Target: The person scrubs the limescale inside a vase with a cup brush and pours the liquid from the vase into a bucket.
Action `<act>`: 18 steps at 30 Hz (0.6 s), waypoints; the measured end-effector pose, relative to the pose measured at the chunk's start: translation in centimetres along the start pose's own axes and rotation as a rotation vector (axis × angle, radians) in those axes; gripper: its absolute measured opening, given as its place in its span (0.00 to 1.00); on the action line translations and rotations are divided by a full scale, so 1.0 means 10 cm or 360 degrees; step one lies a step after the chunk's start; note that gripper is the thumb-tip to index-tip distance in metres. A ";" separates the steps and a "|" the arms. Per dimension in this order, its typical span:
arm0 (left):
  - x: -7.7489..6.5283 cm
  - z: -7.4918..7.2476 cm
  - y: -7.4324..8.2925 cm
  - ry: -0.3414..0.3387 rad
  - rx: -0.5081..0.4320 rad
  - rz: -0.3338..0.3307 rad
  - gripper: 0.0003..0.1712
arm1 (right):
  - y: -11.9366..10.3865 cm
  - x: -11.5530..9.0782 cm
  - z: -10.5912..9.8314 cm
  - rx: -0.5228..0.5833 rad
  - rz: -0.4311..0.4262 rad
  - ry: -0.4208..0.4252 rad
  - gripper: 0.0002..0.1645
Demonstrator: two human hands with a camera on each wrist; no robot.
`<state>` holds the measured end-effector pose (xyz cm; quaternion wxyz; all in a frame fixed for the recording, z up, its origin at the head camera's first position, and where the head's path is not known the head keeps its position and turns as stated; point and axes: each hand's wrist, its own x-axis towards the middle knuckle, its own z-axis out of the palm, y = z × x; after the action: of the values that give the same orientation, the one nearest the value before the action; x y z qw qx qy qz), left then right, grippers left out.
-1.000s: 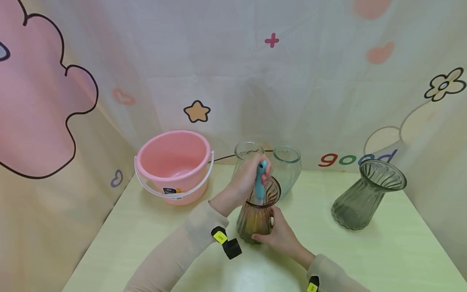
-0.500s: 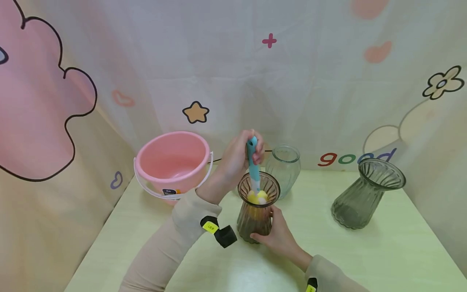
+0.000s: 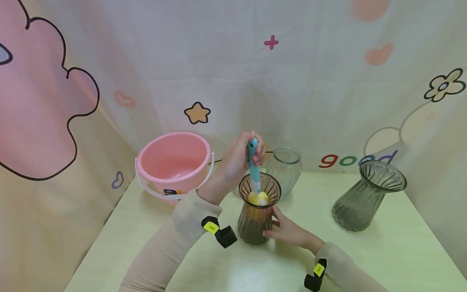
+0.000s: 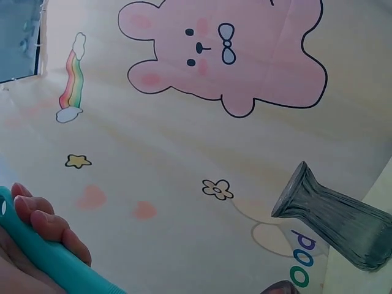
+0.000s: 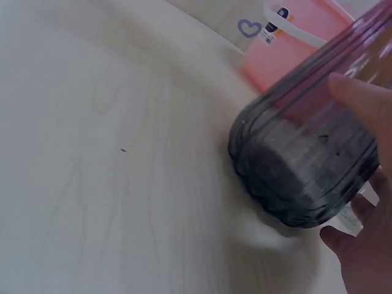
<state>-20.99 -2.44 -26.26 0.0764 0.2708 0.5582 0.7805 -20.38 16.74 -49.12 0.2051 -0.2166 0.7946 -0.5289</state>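
Observation:
A fluted brown-grey glass vase point(image 3: 251, 230) with a flared rim stands upright on the table. My left hand point(image 3: 236, 158) grips the teal handle of a bottle brush point(image 3: 253, 172) above it, fingers curled round the grip. The brush's yellow-and-white sponge head point(image 3: 256, 197) sits inside the vase's mouth. Low on the vase's right side, my right hand point(image 3: 290, 233) has its thumb and index finger against the glass. In the right wrist view, the thumb point(image 5: 352, 92) overlaps the vase wall while the other fingers curl loosely beside the base.
A pink bucket point(image 3: 175, 136) with a white handle stands at the back left. Behind the vase is a clear glass jar point(image 3: 288, 172). A dark grey flared vase point(image 3: 355, 207) is on the right. A printed curtain point(image 3: 321, 113) hangs behind the table point(image 3: 394, 251).
My left hand has raised the brush, bringing its sponge head up into the vase's mouth. My right hand has shifted right along the vase, its thumb now nearer the edge.

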 end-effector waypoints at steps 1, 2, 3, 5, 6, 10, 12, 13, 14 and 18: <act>0.00 0.00 -0.04 -0.0001 -0.0009 -0.0009 0.20 | 0.01 0.01 -0.02 -0.0003 0.0002 -0.0018 0.47; 0.00 -0.01 -0.10 0.0001 -0.0014 -0.0030 0.20 | 0.01 0.02 -0.03 0.0000 0.0006 -0.0030 0.46; -0.01 -0.01 -0.16 0.0002 -0.0020 -0.0063 0.20 | 0.01 0.02 -0.04 0.0012 0.0012 -0.0039 0.45; -0.02 -0.03 -0.31 0.0009 -0.0040 -0.0162 0.20 | 0.02 0.03 -0.04 0.0050 0.0031 -0.0041 0.43; -0.03 -0.04 -0.39 0.0015 -0.0044 -0.0219 0.20 | 0.02 0.04 -0.04 0.0068 0.0040 -0.0040 0.43; -0.07 -0.06 -0.61 0.0069 -0.0064 -0.0325 0.20 | 0.04 0.04 -0.01 0.0120 0.0061 -0.0011 0.42; -0.08 -0.07 -0.66 0.0087 -0.0054 -0.0317 0.20 | 0.04 0.05 0.01 0.0134 0.0056 0.0004 0.43; -0.08 -0.07 -0.66 0.0093 -0.0051 -0.0305 0.19 | 0.05 0.05 0.01 0.0138 0.0047 0.0017 0.43; -0.07 -0.07 -0.67 0.0090 -0.0047 -0.0301 0.19 | 0.05 0.05 0.01 0.0146 0.0039 0.0031 0.43; -0.07 -0.07 -0.65 0.0085 -0.0036 -0.0319 0.19 | 0.06 0.07 0.03 0.0167 -0.0009 0.0069 0.47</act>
<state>-21.93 -0.99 -32.60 0.1422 0.1919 0.5755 0.7822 -20.85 16.39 -49.86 0.1975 -0.1963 0.7693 -0.5750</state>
